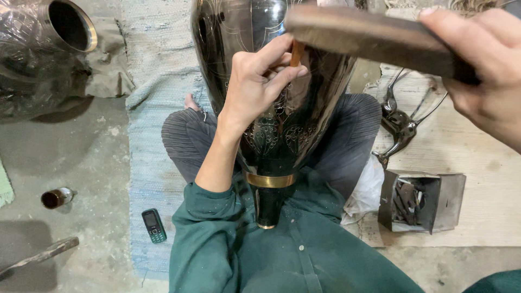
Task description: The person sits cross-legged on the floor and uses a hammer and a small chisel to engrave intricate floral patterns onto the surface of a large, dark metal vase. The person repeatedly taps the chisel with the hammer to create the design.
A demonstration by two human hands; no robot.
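phone (154, 225), bottle (56, 197) on floor; metal box (421, 202)

Lit softly and evenly, fairly dim, with no hard shadows. Pale glare streaks down the dark metal vase (271, 108) (source perhaps overhead). Just right of the vase's top, blurred from closeness: the wooden mallet (374, 38) and right hand (483, 65). Sharp in front of the vase: left hand (260, 81). Bent outward far left of the vase, at the frame edge.
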